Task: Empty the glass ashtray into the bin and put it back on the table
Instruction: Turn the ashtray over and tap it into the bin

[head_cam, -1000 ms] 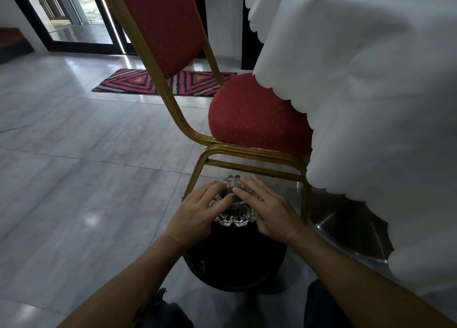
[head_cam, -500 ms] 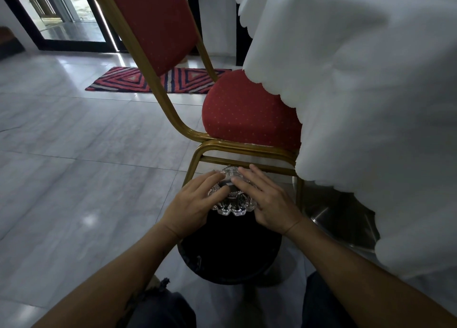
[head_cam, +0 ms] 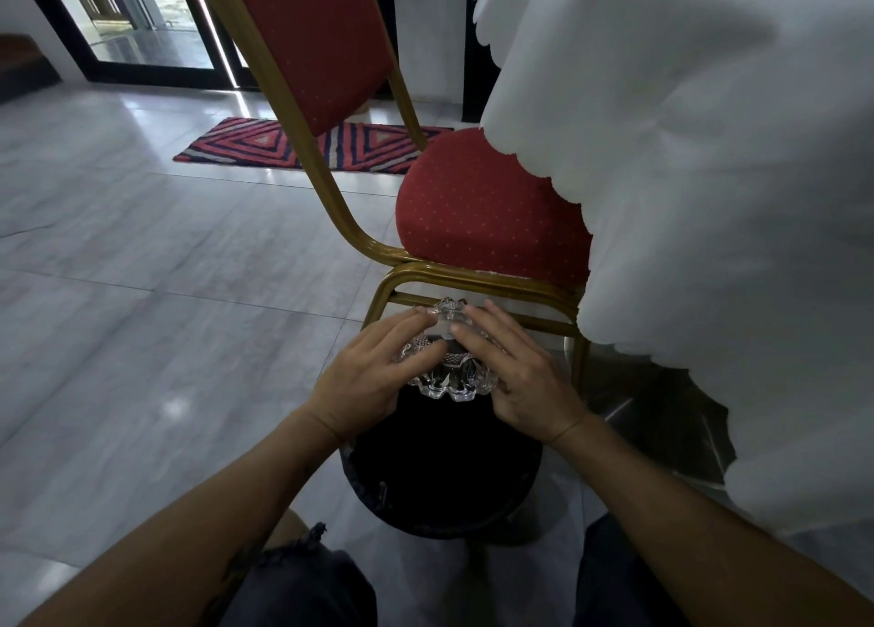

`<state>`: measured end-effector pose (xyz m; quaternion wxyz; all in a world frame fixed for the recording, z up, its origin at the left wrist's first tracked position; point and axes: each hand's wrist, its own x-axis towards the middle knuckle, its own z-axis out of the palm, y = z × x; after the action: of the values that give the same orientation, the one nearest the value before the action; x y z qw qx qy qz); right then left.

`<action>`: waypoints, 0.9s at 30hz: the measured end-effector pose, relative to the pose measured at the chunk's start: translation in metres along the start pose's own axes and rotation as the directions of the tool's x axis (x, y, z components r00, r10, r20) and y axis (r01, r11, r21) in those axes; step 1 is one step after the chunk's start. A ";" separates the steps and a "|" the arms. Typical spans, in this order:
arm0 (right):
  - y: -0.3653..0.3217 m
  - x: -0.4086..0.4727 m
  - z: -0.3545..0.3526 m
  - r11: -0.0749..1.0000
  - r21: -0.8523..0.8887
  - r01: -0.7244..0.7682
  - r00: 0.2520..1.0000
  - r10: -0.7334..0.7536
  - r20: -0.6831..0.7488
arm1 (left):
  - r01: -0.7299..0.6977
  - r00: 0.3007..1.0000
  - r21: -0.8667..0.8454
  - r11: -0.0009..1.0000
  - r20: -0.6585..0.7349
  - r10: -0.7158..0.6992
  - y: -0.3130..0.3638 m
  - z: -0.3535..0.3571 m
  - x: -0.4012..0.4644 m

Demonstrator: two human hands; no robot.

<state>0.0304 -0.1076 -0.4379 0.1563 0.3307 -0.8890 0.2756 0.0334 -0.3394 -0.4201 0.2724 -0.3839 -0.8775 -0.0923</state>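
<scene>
The cut-glass ashtray [head_cam: 449, 380], with a scalloped rim, is held over the far edge of a round black bin [head_cam: 440, 480] on the floor. My left hand [head_cam: 366, 375] grips its left side and my right hand [head_cam: 518, 375] grips its right side, fingers spread over the top. The ashtray looks turned over or steeply tipped; I cannot tell which. The bin's inside is dark and its contents are hidden. The table [head_cam: 709, 200] stands at the right under a white scalloped cloth.
A red chair with a gold frame [head_cam: 473, 281] stands just behind the bin, its seat tucked under the tablecloth. The table's shiny metal base [head_cam: 652, 418] is right of the bin. A striped mat [head_cam: 284, 146] lies farther back on the grey tiled floor.
Both hands keep the same grip on the ashtray over the bin. The view has shifted slightly, and hands and ashtray sit a little higher in the frame.
</scene>
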 end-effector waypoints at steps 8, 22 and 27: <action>-0.006 0.007 0.002 0.998 0.061 -0.005 0.999 0.007 -0.040 | -0.006 1.000 0.008 1.000 -0.025 0.006 -0.004 -0.014 0.002; -0.013 0.017 -0.005 0.667 0.439 -0.602 0.797 0.530 0.288 | 0.697 0.679 -0.564 0.444 0.318 -0.662 0.009 -0.008 0.003; -0.013 0.023 0.004 0.586 0.424 -0.691 0.719 0.618 0.317 | 0.782 0.479 -0.599 0.173 0.400 -0.782 0.012 0.001 0.004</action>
<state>0.0224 -0.1299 -0.4259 -0.1115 0.0263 -0.8482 0.5171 0.0400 -0.3281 -0.4193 0.0112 0.0473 -0.8316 -0.5532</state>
